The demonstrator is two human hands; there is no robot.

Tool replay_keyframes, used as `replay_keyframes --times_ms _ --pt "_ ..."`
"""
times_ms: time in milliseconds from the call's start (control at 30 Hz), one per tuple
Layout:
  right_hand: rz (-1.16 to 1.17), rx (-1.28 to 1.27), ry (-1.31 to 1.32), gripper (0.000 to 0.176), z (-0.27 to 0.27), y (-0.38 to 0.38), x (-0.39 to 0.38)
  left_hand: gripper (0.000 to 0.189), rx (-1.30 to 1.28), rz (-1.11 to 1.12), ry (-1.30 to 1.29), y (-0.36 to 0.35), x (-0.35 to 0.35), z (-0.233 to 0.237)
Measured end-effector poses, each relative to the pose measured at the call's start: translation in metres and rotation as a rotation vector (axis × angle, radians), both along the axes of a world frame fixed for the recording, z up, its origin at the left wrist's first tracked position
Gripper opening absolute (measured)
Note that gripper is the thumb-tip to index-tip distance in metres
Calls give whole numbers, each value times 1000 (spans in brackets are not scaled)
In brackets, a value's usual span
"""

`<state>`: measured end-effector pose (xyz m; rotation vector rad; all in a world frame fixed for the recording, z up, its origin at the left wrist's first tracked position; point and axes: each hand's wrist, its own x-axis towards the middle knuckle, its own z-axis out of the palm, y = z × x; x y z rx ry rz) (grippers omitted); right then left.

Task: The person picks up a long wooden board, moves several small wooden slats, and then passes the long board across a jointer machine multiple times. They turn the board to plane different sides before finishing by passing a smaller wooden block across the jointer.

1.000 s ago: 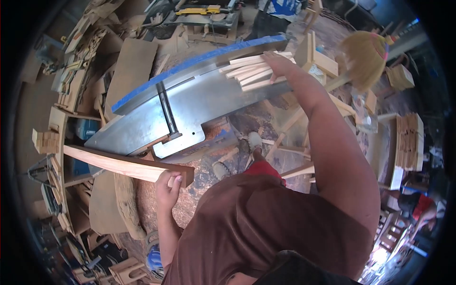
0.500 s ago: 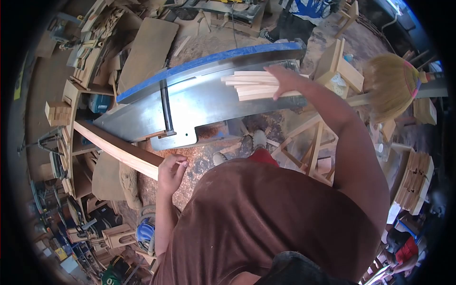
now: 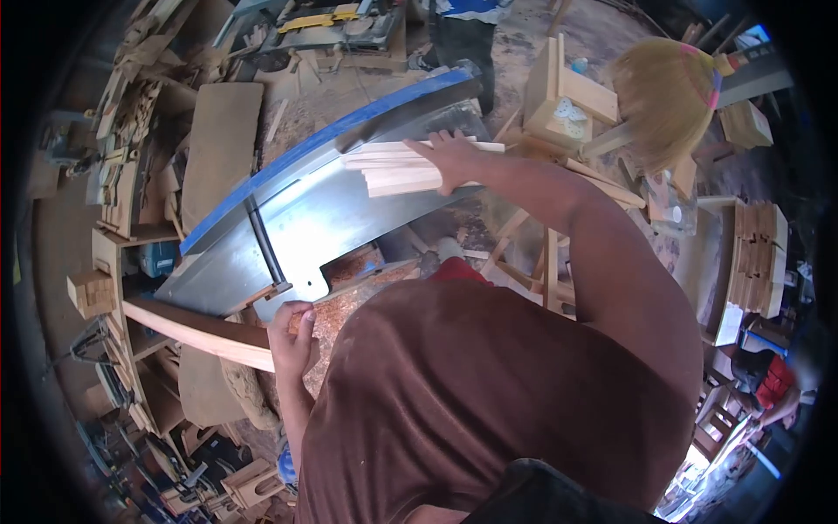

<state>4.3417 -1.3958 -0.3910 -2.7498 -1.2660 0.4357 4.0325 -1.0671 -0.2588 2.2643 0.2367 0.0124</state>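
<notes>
One left hand (image 3: 295, 342) holds the near end of one long, pale wooden beam (image 3: 205, 334), fingers curled and thumb bent beside the forefinger; the grip's underside is hidden. The beam slants away to the left, its far end by a wooden shelf unit (image 3: 106, 253). One right hand (image 3: 454, 162) lies over a bundle of thin, straight-edged, pale wooden strips (image 3: 397, 170), fingers spread, thumb apart. There seem to be at least five strips, though they overlap and the hand covers part of them. They lie on a smooth, shiny grey metal machine bed (image 3: 336, 205). Behind them runs one long blue-topped fence (image 3: 327, 131). One bristly straw broom (image 3: 663, 100) is off to the right; beyond the fence stands one person in dark trousers (image 3: 463, 48).
</notes>
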Motion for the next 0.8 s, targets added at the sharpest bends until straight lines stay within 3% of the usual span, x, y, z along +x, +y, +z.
replay_keyframes --times_ms 167,267,367,400,500,567,667,700,800 --pt "-75 -5 180 129 6 9 -6 9 -111 61 4 4 6 -12" --pt "-100 -43 190 135 8 16 -11 12 -568 138 135 3 20 -51" --pt "-142 -10 296 133 2 26 -18 20 -568 -11 265 -7 50 -88" --pt "-125 -13 271 133 8 30 -19 28 -715 -10 370 -11 59 -102" --pt "-180 -21 457 130 12 43 -24 42 -903 14 527 -24 87 -134" --pt "-163 258 866 127 -3 45 -24 60 -1052 32 606 -40 102 -141" --pt "-170 397 1062 122 -5 55 -41 72 -1192 7 527 -59 114 -145" --pt "-183 500 1213 116 5 59 -50 75 -1182 -131 484 -63 117 -147" --pt "-121 635 1412 113 24 75 -60 73 -1336 -102 374 -80 120 -144"
